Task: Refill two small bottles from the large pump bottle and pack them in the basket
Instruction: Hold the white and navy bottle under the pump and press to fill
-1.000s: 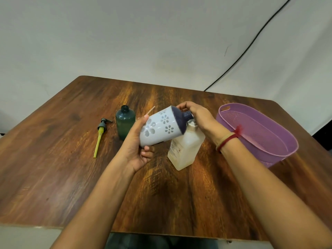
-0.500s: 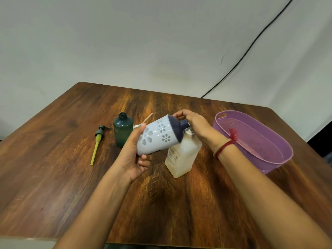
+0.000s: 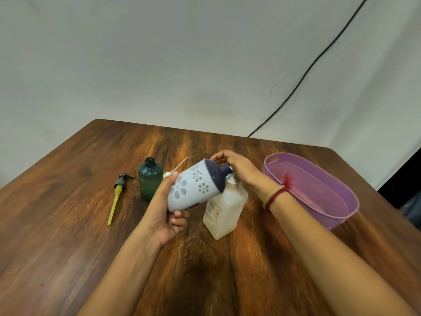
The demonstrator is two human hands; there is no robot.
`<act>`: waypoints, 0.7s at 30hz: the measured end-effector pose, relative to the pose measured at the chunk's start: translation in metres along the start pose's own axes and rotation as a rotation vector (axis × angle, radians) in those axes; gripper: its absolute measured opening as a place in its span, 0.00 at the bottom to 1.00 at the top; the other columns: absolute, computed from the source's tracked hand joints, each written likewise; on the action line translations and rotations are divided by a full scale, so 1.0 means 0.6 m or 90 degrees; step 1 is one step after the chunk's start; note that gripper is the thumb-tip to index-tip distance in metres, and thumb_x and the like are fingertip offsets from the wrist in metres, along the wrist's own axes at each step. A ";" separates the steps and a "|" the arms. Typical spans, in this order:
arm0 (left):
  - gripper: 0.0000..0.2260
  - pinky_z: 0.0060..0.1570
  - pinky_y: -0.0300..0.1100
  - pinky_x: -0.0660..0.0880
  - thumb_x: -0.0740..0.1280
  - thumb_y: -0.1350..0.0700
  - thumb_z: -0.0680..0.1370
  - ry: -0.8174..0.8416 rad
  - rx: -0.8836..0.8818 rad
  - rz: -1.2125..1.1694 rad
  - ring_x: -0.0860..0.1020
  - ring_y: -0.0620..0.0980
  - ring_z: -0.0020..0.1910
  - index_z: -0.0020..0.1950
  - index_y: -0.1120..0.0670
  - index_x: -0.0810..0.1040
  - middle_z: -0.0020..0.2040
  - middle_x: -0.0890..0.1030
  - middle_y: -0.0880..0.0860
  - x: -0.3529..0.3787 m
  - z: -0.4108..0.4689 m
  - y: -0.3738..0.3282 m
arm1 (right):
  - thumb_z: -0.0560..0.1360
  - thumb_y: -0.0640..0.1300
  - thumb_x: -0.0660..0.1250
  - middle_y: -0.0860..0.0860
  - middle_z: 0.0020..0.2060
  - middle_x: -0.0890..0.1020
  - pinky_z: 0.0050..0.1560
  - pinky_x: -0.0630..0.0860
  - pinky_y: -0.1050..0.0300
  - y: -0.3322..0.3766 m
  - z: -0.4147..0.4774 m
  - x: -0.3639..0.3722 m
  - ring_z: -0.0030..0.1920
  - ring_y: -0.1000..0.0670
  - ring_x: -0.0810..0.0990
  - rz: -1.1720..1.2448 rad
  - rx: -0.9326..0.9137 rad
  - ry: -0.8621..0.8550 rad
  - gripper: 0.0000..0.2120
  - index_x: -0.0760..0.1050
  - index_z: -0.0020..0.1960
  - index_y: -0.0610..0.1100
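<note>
Pouring is judged to be the step in hand. The left hand [image 3: 167, 215] grips the large pump bottle [image 3: 193, 188] round its pale flowered body, near the base, and holds it tilted with the dark neck down. The right hand [image 3: 241, 172] curls its fingers over that neck where it meets the mouth of the clear small bottle [image 3: 224, 210]; whether it also clamps the small bottle's neck cannot be told. The clear small bottle stands on the surface [image 3: 68, 247], just beside the basket [image 3: 350, 195].

The green small bottle [image 3: 150, 181] stands uncapped to the left, with a pump head [image 3: 119, 185] lying beside it.

Handling notes:
- The large bottle looks rigid and smooth. Hold it at the wide body, not the narrow neck.
- The clear small bottle appears light, thin-walled plastic. It would tip easily under side load, so steady it at the shoulder.
- Spilled liquid would likely make both bottles slippery.
</note>
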State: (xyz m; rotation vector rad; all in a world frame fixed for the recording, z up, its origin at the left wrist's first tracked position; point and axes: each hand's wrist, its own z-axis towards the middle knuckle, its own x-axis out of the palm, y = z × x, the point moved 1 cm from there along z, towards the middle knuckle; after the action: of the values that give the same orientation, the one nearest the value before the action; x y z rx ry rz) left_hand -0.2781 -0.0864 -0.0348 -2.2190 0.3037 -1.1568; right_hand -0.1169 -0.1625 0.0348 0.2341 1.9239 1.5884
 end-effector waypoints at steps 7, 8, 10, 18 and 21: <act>0.17 0.15 0.28 0.61 0.69 0.41 0.68 -0.008 -0.002 0.006 0.65 0.41 0.17 0.44 0.53 0.77 0.36 0.77 0.54 0.002 0.003 0.001 | 0.78 0.34 0.53 0.49 0.44 0.78 0.38 0.76 0.66 -0.012 0.000 0.001 0.44 0.52 0.76 0.081 -0.017 -0.004 0.14 0.76 0.43 0.44; 0.16 0.15 0.28 0.61 0.69 0.41 0.68 -0.011 -0.004 0.006 0.65 0.41 0.17 0.44 0.53 0.77 0.36 0.77 0.54 0.000 0.003 0.002 | 0.78 0.33 0.52 0.49 0.43 0.77 0.35 0.75 0.69 -0.016 0.001 0.004 0.43 0.53 0.76 0.085 -0.023 -0.012 0.15 0.75 0.43 0.43; 0.16 0.16 0.28 0.61 0.70 0.41 0.68 -0.015 -0.002 0.008 0.65 0.41 0.17 0.45 0.53 0.77 0.37 0.78 0.54 -0.002 0.002 0.000 | 0.77 0.32 0.51 0.49 0.42 0.76 0.32 0.74 0.72 -0.016 0.001 0.007 0.42 0.54 0.74 0.067 -0.020 -0.014 0.15 0.74 0.42 0.43; 0.17 0.15 0.28 0.62 0.69 0.41 0.68 0.008 0.003 0.004 0.66 0.41 0.17 0.45 0.53 0.77 0.37 0.78 0.54 0.004 -0.004 -0.002 | 0.79 0.36 0.51 0.50 0.43 0.76 0.34 0.73 0.69 -0.003 0.003 -0.006 0.42 0.54 0.74 0.004 -0.007 0.001 0.14 0.74 0.43 0.44; 0.17 0.15 0.28 0.62 0.70 0.41 0.68 -0.008 -0.007 -0.003 0.66 0.41 0.17 0.44 0.53 0.77 0.37 0.78 0.54 0.000 0.002 0.005 | 0.78 0.33 0.50 0.49 0.41 0.75 0.31 0.72 0.73 -0.020 0.006 0.000 0.40 0.54 0.73 0.043 -0.031 -0.017 0.15 0.73 0.41 0.43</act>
State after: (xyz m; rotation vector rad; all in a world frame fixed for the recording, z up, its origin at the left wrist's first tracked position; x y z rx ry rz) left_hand -0.2769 -0.0882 -0.0371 -2.2371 0.3007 -1.1463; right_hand -0.1118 -0.1626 0.0235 0.3006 1.8732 1.6656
